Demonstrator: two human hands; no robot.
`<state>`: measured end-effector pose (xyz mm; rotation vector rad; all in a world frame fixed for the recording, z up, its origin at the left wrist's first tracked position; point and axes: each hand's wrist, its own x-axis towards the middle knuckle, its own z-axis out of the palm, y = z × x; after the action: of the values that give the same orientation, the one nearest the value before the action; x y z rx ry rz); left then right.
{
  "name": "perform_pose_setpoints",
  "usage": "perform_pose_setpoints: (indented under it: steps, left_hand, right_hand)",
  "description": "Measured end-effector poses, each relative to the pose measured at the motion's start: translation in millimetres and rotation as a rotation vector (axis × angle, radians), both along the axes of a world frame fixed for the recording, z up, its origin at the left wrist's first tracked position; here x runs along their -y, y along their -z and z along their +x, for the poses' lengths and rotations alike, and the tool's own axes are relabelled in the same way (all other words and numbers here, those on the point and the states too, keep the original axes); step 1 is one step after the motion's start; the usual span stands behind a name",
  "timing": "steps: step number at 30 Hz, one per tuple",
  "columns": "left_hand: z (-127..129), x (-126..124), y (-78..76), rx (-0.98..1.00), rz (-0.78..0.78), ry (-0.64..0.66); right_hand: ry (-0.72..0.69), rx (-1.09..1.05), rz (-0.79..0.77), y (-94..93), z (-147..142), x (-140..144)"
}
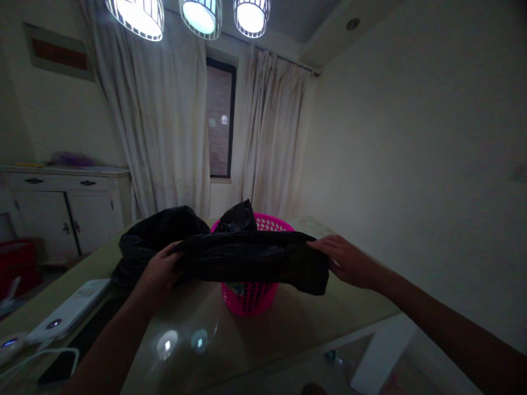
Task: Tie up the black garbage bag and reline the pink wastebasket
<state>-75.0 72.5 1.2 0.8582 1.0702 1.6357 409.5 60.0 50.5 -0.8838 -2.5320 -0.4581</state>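
A dim room with pale curtains [164, 137], a dark window [220, 120] and three lit lamps [200, 16] overhead. We stand at a glossy table [288, 323] that reflects the lamps.

Our left hand [160, 271] and right hand [346, 258] hold a black bag [251, 258] stretched flat between them, just above and in front of a pink basket [251, 299] that stands on the table. The left hand's fingers curl closed around the bag's left edge; the right hand pinches the right edge, thumb under and fingers lying fairly straight on top. More black plastic [154, 236] is heaped behind the left hand, and a piece pokes up from the basket.

We judge the bag is being pulled out straight. The next move seems to call for finding its mouth, spreading it and keeping both grips even.

A white device [69, 312] with a cable lies at the table's left; a white cabinet [61, 208] stands by the wall.
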Motion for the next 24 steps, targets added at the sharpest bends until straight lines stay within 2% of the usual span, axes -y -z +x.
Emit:
perform_pose_setpoints:
  steps: [2, 4, 8, 11, 14, 18, 21, 24]
  left_hand:
    - [12.3, -4.2, -3.0, 0.058, -0.048, 0.043]
    - [21.3, -7.9, -10.0, 0.13, -0.04, 0.093]
    - [30.2, -16.9, -25.7, 0.23, -0.104, 0.116]
    - [40.6, -27.9, -36.1, 0.236, -0.117, 0.153]
    - [54.8, -45.9, -43.2, 0.217, -0.144, 0.214]
    - [63.4, -79.4, -40.4, 0.167, -0.268, 0.213]
    - [59.9, -99.7, -31.9, 0.135, -0.321, 0.196]
    - [56.7, -107.6, -24.6, 0.115, -0.328, 0.232]
  right_hand:
    - [0.051, -0.286, -0.195, 6.7, 1.6, -12.8]
    - [0.122, -0.518, -0.317, 12.1, -5.1, -24.8]
    - [0.243, -0.789, -0.471, 22.4, -34.0, -44.1]
    - [0.242, -0.948, -0.611, 28.4, -56.8, -59.6]
    - [0.263, -1.199, -0.645, 31.4, -74.3, -81.1]
    - [0.34, -1.461, -0.718, 32.7, -85.7, -111.1]
    - [0.376, -1.482, -0.811, 32.2, -86.5, -122.4]
    - [0.361, -1.452, -0.959, 32.5, -88.8, -123.4]
